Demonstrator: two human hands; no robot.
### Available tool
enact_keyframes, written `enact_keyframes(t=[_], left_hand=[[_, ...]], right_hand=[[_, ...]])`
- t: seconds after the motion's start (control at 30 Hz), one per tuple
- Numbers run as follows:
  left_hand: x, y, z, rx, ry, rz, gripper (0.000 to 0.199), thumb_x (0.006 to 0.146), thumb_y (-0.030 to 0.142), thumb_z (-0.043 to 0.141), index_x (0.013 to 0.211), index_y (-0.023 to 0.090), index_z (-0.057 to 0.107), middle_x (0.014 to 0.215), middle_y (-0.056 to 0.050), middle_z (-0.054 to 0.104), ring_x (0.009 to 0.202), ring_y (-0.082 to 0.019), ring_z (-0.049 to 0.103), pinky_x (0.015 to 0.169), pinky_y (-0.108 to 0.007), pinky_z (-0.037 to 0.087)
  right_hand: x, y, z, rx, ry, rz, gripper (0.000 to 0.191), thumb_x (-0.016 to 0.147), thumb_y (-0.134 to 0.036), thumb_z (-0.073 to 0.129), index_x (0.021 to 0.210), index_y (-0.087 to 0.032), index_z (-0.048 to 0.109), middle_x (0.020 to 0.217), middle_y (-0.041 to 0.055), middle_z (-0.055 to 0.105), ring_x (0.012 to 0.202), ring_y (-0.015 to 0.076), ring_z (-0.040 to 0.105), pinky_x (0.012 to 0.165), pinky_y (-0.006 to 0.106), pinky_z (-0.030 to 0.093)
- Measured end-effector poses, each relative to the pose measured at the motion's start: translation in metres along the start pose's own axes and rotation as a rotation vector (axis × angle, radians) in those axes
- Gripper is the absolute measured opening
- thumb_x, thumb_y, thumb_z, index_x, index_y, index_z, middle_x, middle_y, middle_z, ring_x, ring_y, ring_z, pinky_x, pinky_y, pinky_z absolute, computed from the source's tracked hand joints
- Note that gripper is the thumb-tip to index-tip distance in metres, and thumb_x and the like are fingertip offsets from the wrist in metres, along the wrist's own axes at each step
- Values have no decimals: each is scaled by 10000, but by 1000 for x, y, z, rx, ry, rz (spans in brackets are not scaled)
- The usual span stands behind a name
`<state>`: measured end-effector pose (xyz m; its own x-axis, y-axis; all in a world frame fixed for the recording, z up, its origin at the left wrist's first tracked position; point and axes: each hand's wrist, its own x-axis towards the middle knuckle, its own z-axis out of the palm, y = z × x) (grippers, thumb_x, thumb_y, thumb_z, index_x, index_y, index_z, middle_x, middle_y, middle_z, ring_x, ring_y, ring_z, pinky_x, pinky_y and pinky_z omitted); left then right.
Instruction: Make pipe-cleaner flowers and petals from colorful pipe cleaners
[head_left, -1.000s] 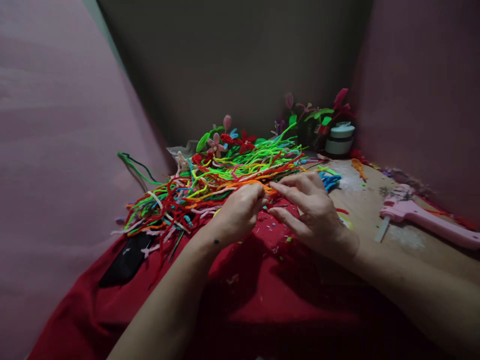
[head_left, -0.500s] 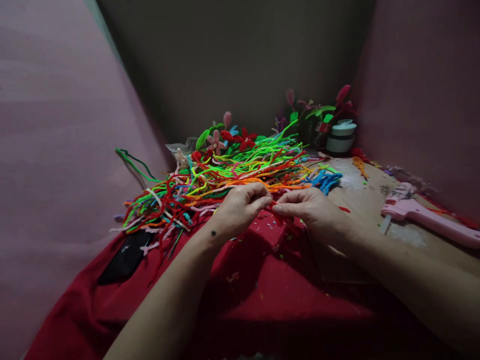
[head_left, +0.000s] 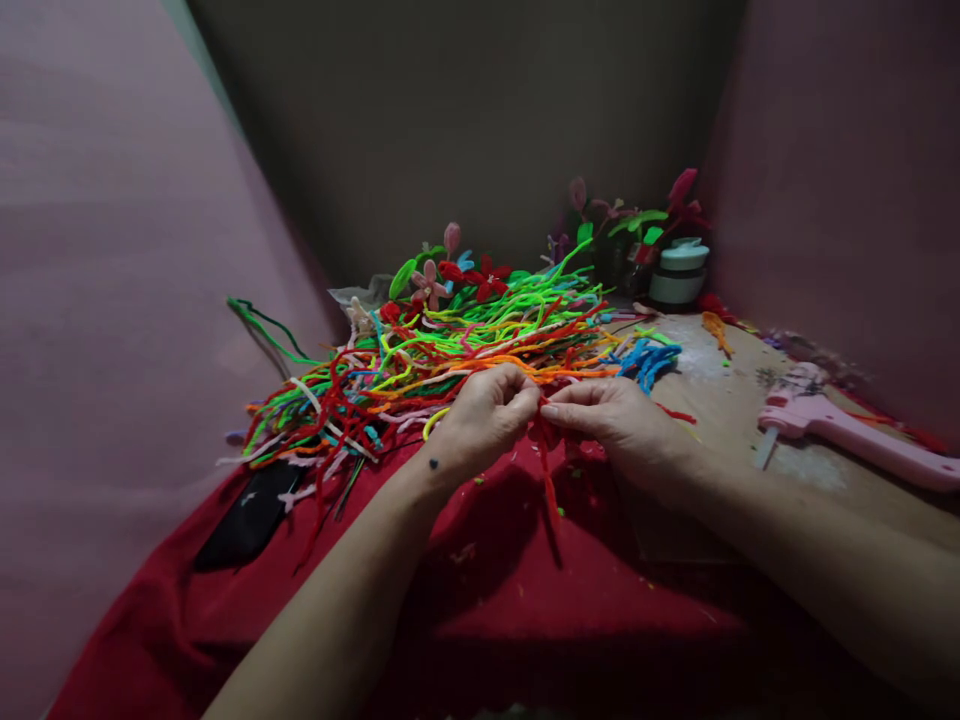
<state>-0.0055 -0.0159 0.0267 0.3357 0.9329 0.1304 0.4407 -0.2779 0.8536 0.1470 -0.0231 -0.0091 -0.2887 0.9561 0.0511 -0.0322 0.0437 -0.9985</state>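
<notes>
Between my two hands is a red pipe cleaner (head_left: 549,480), one end hanging down over the red cloth. My left hand (head_left: 491,410) pinches it from the left, thumb against curled fingers. From the other side my right hand (head_left: 611,410) grips it with thumb and forefinger, the fingertips of both hands almost touching. The part inside the fingers is hidden. Just beyond my hands lies a large heap of pipe cleaners (head_left: 487,335) in green, red, orange, yellow and white.
A pink glue gun (head_left: 840,425) lies on a brown board (head_left: 720,400) at right. Blue pipe cleaners (head_left: 649,362) rest near the heap. Behind stand fuzzy flowers (head_left: 491,278) and a lidded jar (head_left: 680,272). A black phone (head_left: 251,515) lies at left on the red cloth (head_left: 480,600).
The red pipe cleaner's loose end, blurred below my right hand before, now hangs straight down between my hands. Both hands stay in nearly the same place, still pinching.
</notes>
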Motion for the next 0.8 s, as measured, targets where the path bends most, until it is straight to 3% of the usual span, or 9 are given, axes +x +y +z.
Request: enact_keyframes(t=[0.17,0.37,0.53,0.7,0.8], left_hand=[[0,1,1,-54,36,0,124,742,176,497,624,151,465,487,69,432,401,-29,342,409,-156,271],[-1,2,-6,-168,-135,-52,98,760,241,535,723,151,523,470,65,454,361,-39,366,357,-154,269],[0,-1,2,-148,-21,-59,90,725,172,536,648,151,495,434,77,438,340,-26,347,359,-151,265],[2,-7,11,-109,92,73,69,688,132,534,627,144,505,525,56,495,417,-35,427,399,-155,306],[3,-8,8,-202,68,12,70,698,174,560,652,145,516,513,59,481,399,-35,400,386,-160,290]], right_hand=[[2,4,0,68,-41,50,127,667,-242,669,630,-120,671,588,25,616,505,93,495,507,244,357],[3,4,-1,114,-43,62,93,651,-193,651,631,-109,685,592,50,643,516,116,540,533,259,395],[3,6,-1,104,-55,78,126,652,-233,674,609,-115,678,502,6,587,428,74,457,448,228,323],[5,9,-2,228,-134,182,111,639,-229,693,649,-121,671,569,23,631,463,90,522,472,227,382],[5,9,-2,277,-135,227,92,646,-208,688,657,-120,665,597,44,651,493,109,561,500,239,422]])
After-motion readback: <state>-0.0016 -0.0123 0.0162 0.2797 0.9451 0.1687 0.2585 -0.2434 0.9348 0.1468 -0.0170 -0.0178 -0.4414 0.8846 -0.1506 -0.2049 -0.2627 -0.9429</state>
